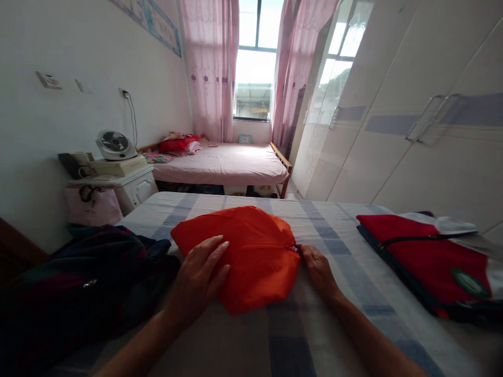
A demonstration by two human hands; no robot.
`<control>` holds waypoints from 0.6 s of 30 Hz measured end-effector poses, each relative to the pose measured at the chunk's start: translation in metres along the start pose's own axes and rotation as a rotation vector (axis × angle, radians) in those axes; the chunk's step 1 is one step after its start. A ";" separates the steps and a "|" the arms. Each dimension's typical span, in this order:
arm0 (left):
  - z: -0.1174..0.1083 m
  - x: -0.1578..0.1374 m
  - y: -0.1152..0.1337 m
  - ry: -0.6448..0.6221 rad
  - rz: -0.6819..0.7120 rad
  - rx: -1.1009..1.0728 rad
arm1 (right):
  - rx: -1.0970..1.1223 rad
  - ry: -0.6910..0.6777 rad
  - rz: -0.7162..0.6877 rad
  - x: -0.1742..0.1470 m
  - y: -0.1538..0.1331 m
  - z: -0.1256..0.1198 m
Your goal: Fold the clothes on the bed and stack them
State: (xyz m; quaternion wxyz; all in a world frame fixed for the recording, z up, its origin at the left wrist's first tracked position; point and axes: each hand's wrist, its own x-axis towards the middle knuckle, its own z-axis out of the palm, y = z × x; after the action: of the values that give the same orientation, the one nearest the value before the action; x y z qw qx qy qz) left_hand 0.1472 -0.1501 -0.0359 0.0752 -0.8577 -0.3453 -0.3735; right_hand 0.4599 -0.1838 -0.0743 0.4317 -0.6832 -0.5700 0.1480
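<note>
Orange fabric bundle [259, 262] lies at the centre of the frame on the striped bedsheet [334, 225], apparently laid there for flat support. The left hand [200, 269] rests on it, fingers loosely spread, gripping nothing, seemingly to steady it. The right hand [319, 268] has its fingers drawn together at the bundle's right edge; I cannot tell whether they pinch it.

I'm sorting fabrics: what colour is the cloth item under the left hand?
The cloth item is orange; it shows in the head view.

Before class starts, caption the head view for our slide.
Left hand on the orange cloth, right hand at its edge.
</note>
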 end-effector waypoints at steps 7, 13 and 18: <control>0.009 0.067 0.039 -0.449 -0.060 0.174 | -0.008 -0.026 -0.043 0.001 -0.001 0.003; 0.030 0.064 0.035 -0.512 -0.070 0.144 | 0.046 -0.031 -0.033 0.001 -0.002 0.003; -0.015 0.108 0.009 -0.287 -0.176 0.109 | 0.051 -0.058 -0.016 0.002 -0.002 0.002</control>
State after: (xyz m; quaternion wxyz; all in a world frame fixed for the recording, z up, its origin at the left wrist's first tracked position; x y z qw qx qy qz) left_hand 0.1964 -0.1047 0.0503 0.0386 -0.8633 -0.4460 -0.2329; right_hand 0.4577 -0.1809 -0.0733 0.4335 -0.6628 -0.5838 0.1788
